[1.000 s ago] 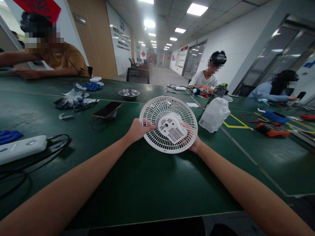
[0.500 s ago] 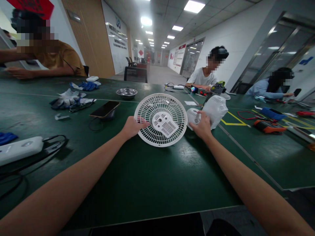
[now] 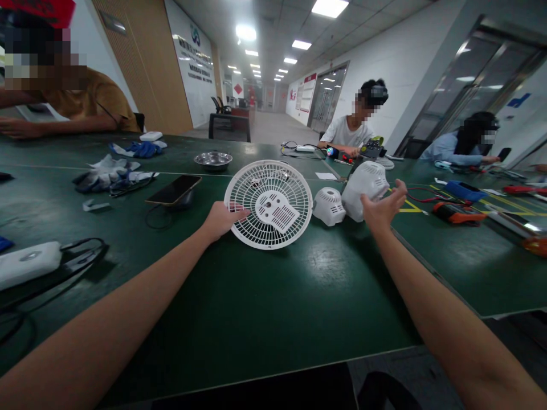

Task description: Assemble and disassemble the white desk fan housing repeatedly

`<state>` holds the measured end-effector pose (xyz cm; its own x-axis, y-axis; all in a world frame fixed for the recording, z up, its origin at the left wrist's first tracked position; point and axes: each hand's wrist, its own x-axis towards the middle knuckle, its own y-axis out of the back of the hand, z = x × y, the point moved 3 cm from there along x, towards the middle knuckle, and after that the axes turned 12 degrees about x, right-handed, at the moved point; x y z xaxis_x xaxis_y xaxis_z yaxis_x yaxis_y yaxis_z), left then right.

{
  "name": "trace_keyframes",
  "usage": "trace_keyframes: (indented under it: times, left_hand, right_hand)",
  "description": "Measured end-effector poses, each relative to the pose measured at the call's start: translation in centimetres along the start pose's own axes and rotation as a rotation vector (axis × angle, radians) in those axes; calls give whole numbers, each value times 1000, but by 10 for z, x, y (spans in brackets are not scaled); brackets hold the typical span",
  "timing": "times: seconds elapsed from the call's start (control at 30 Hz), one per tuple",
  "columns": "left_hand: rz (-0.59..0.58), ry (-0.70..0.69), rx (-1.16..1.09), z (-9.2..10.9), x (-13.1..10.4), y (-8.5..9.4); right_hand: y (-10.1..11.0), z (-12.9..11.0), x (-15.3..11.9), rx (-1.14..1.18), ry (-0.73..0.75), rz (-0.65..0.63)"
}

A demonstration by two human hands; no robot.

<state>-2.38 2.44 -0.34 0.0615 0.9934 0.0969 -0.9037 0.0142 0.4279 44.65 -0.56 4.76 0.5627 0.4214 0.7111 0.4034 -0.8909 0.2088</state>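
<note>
A round white fan grille (image 3: 277, 212) with a slotted centre plate is tilted up in front of me. My left hand (image 3: 221, 220) grips its left rim, thumb across the bars. Right of the grille a small white vented housing (image 3: 329, 206) rests on the green table (image 3: 273, 307). Beside it stands a larger white vented housing (image 3: 364, 191). My right hand (image 3: 382, 206) is at this larger housing's right side, thumb and fingers spread apart; whether it touches the housing is unclear.
A phone (image 3: 174, 189), gloves (image 3: 111, 173) and a white power strip (image 3: 32, 263) with black cables lie left. Behind the grille is a metal bowl (image 3: 213, 160). An orange-black meter (image 3: 458, 213) lies right. Three people sit around the table.
My right hand has let go of the small housing and moved right to the larger one, its fingers spreading. The view has shifted slightly; my left hand still holds the grille.
</note>
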Motion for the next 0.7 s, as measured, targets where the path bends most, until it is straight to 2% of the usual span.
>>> trace_keyframes:
  times: [0.07,0.17,0.7]
  left_hand:
    - [-1,-11,4,1,-1,0]
    - [-23,-18,5,2,-3,0]
    - [-15,-23,11,4,-3,-2]
  right_hand:
    - [-9,25,0,70,-252,-156]
    - [-18,46,-4,67,-409,-290]
    - [-20,50,-5,-74,-397,-311]
